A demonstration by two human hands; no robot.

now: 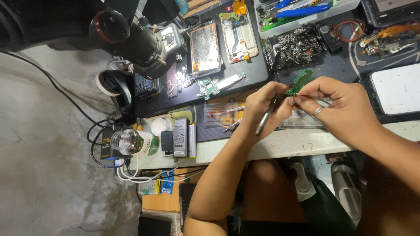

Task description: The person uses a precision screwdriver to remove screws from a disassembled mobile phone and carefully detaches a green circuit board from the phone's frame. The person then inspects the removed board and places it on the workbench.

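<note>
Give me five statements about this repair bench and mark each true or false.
1. Both hands hold a small green circuit board. True.
2. The left hand also grips a metal tool. True.
3. The right hand wears no ring. False: a silver ring sits on one finger.
4. The microscope stands right of the hands. False: it is at the left.
5. The clear bottle stands upright. False: it lies on its side.
</note>
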